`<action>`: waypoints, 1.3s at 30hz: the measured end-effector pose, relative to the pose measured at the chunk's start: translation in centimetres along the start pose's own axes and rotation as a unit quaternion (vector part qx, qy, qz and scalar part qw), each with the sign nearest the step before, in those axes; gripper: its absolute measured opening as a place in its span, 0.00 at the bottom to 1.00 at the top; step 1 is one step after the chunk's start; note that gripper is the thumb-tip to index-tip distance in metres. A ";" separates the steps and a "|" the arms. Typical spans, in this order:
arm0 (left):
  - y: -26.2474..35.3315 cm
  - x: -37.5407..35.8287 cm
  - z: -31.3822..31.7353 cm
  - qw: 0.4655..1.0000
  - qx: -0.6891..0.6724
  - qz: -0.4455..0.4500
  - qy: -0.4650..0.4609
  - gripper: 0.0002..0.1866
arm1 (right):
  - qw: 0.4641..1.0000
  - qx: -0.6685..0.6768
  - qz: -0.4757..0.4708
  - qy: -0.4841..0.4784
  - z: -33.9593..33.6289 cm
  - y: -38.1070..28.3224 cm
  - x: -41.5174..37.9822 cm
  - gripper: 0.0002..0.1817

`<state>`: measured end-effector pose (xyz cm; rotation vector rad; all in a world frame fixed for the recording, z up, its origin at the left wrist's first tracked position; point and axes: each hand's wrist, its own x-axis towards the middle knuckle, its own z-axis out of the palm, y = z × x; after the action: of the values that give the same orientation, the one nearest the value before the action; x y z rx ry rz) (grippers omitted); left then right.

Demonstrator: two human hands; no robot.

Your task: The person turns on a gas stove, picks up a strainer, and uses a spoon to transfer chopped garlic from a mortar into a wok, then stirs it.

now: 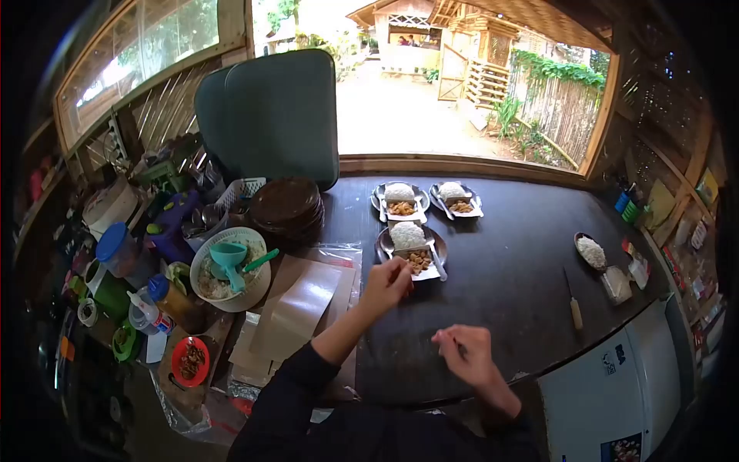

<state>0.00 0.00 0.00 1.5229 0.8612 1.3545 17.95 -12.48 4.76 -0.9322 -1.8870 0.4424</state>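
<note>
My left hand point(389, 285) is over the near edge of the front plate point(382, 245), its fingers pinched together; whatever they hold is hidden. On that plate a mound of white rice point(406, 235) sits behind brown chopped food point(419, 262), with a spoon point(439, 266) at the right side. Two similar plates of food stand behind it, one at back left point(376, 202) and one at back right point(479, 202). Lower down, my right hand point(471, 356) hovers above the dark table point(493, 285) with its fingers curled; I cannot make out anything in them.
To the left are a bowl of rice point(258, 289) with a turquoise scoop point(229, 262), stacked brown plates point(286, 204), paper sheets point(304, 300) and a red dish point(202, 379). At right lie a knife point(575, 312) and a small bowl of rice point(591, 252). A white appliance point(608, 377) adjoins the table.
</note>
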 end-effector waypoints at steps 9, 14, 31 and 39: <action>9.9 -11.6 4.3 0.918 0.034 0.244 -0.312 0.10 | 0.980 0.039 -0.195 -0.001 4.2 0.4 -9.0 0.04; 10.3 -15.6 1.9 0.957 0.045 0.148 -0.244 0.13 | 0.959 0.206 -0.176 -0.085 3.1 -2.7 -7.4 0.04; 11.6 -35.4 -4.5 0.970 -0.033 -0.145 0.190 0.15 | 0.833 0.359 -0.108 -0.407 12.7 -7.1 -8.7 0.02; 16.7 -48.2 -8.2 0.945 -0.101 -0.092 0.296 0.10 | 0.759 0.386 -0.182 -0.491 21.9 -17.8 -12.6 0.04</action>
<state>-16.78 -48.80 -1.88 0.8532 1.1530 1.7289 -5.29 -31.66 -1.90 0.3528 -2.3372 1.5291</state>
